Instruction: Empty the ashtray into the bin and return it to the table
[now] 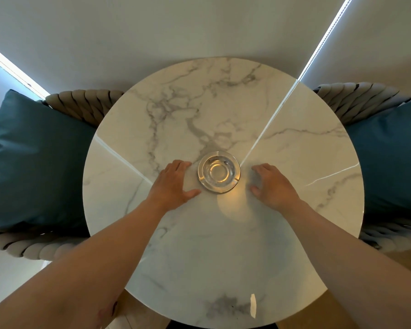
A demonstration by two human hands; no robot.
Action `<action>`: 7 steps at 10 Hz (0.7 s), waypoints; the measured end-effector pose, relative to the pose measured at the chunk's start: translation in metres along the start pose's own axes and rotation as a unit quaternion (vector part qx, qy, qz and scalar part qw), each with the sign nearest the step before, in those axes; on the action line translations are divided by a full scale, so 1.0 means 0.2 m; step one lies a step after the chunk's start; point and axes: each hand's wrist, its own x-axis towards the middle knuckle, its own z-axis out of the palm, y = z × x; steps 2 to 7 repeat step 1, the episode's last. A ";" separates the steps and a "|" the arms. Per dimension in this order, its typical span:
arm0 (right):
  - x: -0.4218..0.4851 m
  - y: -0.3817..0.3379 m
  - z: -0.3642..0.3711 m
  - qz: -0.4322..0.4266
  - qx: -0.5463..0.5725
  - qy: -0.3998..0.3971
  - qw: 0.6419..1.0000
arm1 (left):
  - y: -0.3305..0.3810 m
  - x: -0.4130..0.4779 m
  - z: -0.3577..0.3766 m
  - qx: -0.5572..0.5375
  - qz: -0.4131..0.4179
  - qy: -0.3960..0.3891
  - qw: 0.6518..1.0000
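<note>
A round clear glass ashtray (219, 172) stands upright near the middle of a round white marble table (223, 245). A few dark specks show on its inner rim; otherwise it looks empty. My left hand (173, 184) lies flat on the table just left of the ashtray, fingers apart, thumb close to the rim but not touching. On the other side, my right hand (272, 186) hovers with curled, spread fingers, a small gap from the glass. Neither hand holds anything. No bin is in view.
Two woven grey chairs flank the table, each with a teal cushion: one at the left (36, 162), one at the right (389, 160). A pale wall rises behind the table. Wooden floor shows at the lower right.
</note>
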 end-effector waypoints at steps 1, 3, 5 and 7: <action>-0.09 0.00 0.02 0.016 0.005 0.051 0.999 | 0.00 -0.11 0.01 -0.049 -0.025 -0.012 0.998; -0.09 0.00 0.02 0.016 0.005 0.051 0.999 | 0.00 -0.11 0.01 -0.049 -0.025 -0.012 0.998; -0.09 0.00 0.02 0.016 0.005 0.051 0.999 | 0.00 -0.11 0.01 -0.049 -0.025 -0.012 0.998; -0.09 0.00 0.02 0.016 0.005 0.051 0.999 | 0.00 -0.11 0.01 -0.049 -0.025 -0.012 0.998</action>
